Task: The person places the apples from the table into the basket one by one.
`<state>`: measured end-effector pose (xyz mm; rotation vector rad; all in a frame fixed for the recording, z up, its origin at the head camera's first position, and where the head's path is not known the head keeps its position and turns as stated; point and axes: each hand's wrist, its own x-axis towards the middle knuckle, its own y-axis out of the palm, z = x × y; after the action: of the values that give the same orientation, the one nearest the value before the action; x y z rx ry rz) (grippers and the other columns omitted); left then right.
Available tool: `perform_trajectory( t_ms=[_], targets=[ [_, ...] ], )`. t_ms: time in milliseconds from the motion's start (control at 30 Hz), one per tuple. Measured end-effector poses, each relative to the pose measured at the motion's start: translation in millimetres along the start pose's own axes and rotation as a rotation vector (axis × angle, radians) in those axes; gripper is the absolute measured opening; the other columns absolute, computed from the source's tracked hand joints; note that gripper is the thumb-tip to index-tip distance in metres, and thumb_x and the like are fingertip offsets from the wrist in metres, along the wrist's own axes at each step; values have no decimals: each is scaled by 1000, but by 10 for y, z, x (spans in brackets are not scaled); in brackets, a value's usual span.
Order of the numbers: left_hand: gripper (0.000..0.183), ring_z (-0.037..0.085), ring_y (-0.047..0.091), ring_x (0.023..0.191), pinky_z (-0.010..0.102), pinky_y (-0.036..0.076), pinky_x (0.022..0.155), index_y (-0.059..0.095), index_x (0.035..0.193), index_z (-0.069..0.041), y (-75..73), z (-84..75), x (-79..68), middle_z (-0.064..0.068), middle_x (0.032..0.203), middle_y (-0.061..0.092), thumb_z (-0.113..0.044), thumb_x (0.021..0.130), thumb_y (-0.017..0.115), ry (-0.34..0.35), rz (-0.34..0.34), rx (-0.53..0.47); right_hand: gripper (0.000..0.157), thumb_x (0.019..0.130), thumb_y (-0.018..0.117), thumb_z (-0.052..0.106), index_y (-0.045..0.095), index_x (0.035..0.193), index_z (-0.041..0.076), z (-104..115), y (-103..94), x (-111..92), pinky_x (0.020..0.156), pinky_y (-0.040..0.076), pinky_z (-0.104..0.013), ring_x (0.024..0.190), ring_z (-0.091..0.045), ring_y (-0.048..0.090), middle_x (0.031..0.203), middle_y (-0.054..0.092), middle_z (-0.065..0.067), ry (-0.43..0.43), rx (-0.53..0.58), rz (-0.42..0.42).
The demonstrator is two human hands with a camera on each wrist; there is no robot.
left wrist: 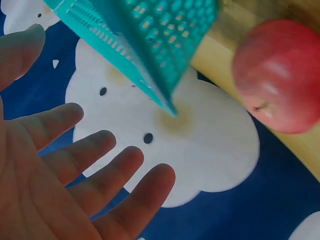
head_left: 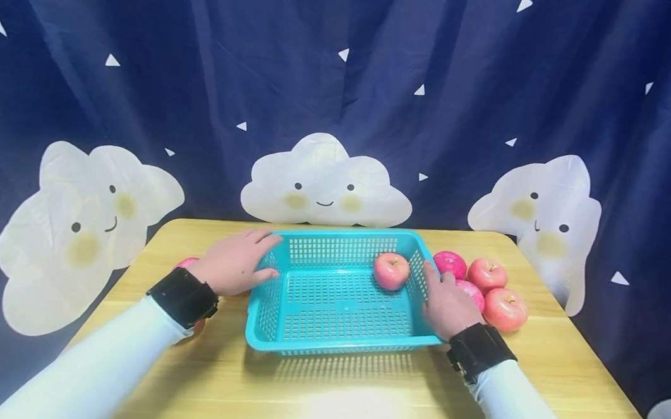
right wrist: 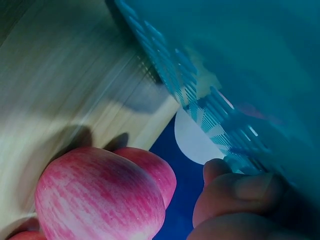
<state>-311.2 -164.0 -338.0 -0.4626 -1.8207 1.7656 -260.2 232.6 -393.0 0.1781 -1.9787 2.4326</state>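
Nearest the viewer, two pale sleeves with black wrist bands reach forward over a wooden table [head_left: 360,394]; between them sits a teal plastic basket [head_left: 328,345]; the left hand [head_left: 236,261] lies at the basket's left rim with fingers straight and spread, gripping nothing, and its wrist view shows the palm open beside the mesh wall; the right hand [head_left: 449,304] rests against the right rim, fingers bent around the rim's edge as far as its wrist view shows; one red apple [head_left: 392,271] sits inside the basket, just beyond the right fingertips and across the mesh wall from them; a cluster of four apples [head_left: 488,287] lies on the table just outside the right fingers, touching one another; another apple [head_left: 187,263] is half hidden behind the left wrist; steadying the basket well seems to call for even pressure from both sides, so the loose apple does not roll; the cluster crowds the right side closely, so there is little room there, while bare tabletop opens on the near side; a dark blue curtain [head_left: 342,77] with white clouds hangs close behind the table's far edge.
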Motion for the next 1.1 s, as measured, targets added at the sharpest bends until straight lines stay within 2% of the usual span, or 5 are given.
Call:
perform_trajectory(
  t_ms=[100, 433, 600, 800, 1100],
  targets=[
    [71, 32, 38, 125, 54, 38, 100, 40, 142, -7, 11, 74, -119, 16, 137, 45, -42, 85, 65, -20, -14, -24, 78, 84, 65, 16, 22, 148, 5, 1, -13, 0, 62, 54, -57, 84, -40, 57, 116, 46, -33, -7, -1, -2],
    [68, 37, 40, 122, 60, 39, 96, 45, 137, -6, 81, 302, -542, 19, 135, 47, -44, 85, 66, -189, -8, -40, 78, 82, 66, 15, 23, 147, 2, -25, 1, 12, 59, 55, -55, 84, -41, 57, 115, 46, -36, -36, 6, -25],
    [59, 37, 43, 118, 60, 41, 94, 53, 128, -5, 195, 362, -770, 20, 128, 51, -40, 83, 69, -213, -16, -8, 78, 82, 65, 15, 23, 147, 2, -34, 12, 6, 61, 54, -57, 86, -43, 57, 116, 45, -36, -40, 13, -26],
    [47, 34, 51, 106, 57, 49, 82, 60, 117, -9, 365, 405, -1042, 13, 115, 57, -39, 82, 69, -241, -41, -6, 76, 84, 62, 16, 23, 147, 3, -49, 10, -7, 61, 55, -56, 88, -43, 56, 117, 45, -36, -31, 19, -9],
    [59, 44, 46, 113, 64, 47, 79, 54, 131, -13, 486, 422, -1236, 19, 134, 48, -41, 81, 69, -325, -4, -34, 76, 84, 62, 16, 22, 148, 4, -59, 18, 25, 61, 55, -56, 88, -43, 57, 120, 44, -36, -50, 15, -6]
  ],
)
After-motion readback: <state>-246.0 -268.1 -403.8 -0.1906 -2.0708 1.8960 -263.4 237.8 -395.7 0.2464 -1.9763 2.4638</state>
